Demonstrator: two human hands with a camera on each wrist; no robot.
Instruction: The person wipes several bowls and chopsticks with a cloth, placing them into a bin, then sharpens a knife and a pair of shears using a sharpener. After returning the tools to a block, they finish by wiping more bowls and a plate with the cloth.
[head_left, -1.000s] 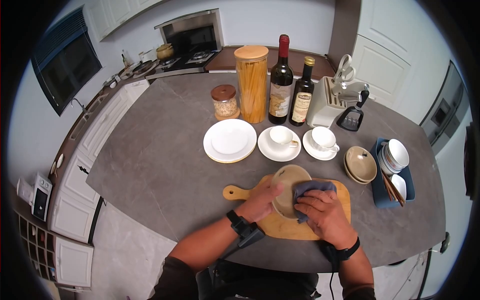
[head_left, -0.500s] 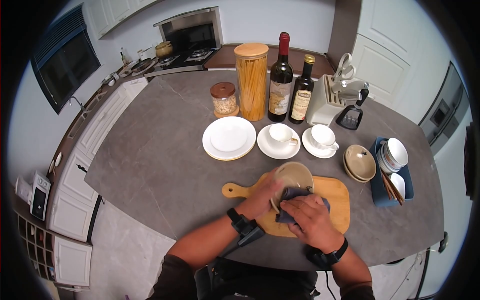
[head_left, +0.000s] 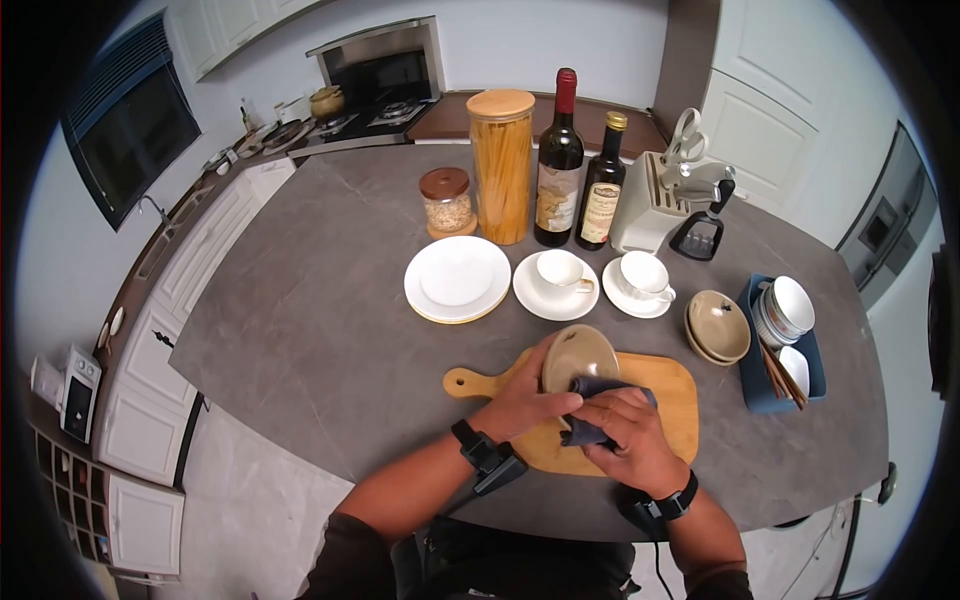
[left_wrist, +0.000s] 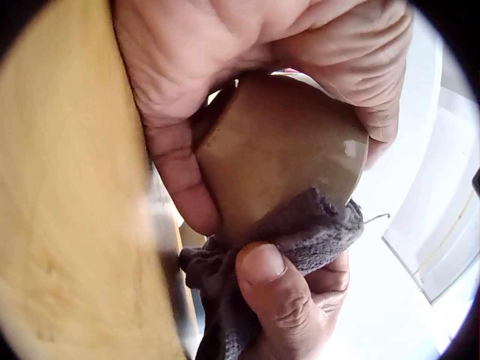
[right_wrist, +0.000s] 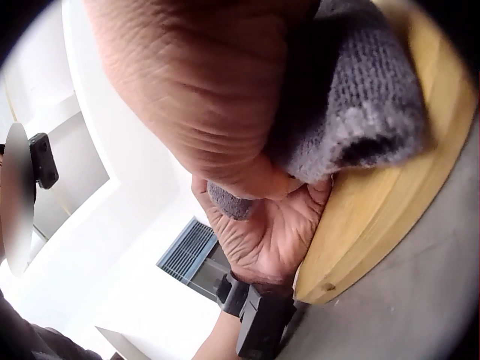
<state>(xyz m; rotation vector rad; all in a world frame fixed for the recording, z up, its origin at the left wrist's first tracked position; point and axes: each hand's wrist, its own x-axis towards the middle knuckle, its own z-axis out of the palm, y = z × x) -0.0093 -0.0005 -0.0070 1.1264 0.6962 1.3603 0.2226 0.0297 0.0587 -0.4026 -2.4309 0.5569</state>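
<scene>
A beige bowl (head_left: 580, 358) is held tilted above the wooden cutting board (head_left: 665, 405). My left hand (head_left: 522, 402) grips it from the left, thumb at the near rim and fingers round the outside. With my right hand (head_left: 632, 435) I pinch a dark grey cloth (head_left: 600, 388) over the bowl's near right rim. In the left wrist view the cloth (left_wrist: 300, 232) lies against the bowl's wall (left_wrist: 277, 150), the right thumb on top of it. The right wrist view has the folded knit cloth (right_wrist: 367, 97) close over the board's edge; the bowl is hidden there.
Two stacked beige bowls (head_left: 718, 328) stand to the right, beside a blue basket (head_left: 765, 395) with bowls and chopsticks. Beyond the board are white plates (head_left: 458, 280) and two cups on saucers (head_left: 545, 303). Bottles (head_left: 558, 190), a pasta jar (head_left: 502, 175) and a knife block (head_left: 645, 205) stand behind.
The bowl has turned in my left hand, and its tilt has changed. My right hand and the cloth have moved left and toward me along the rim since a second ago.
</scene>
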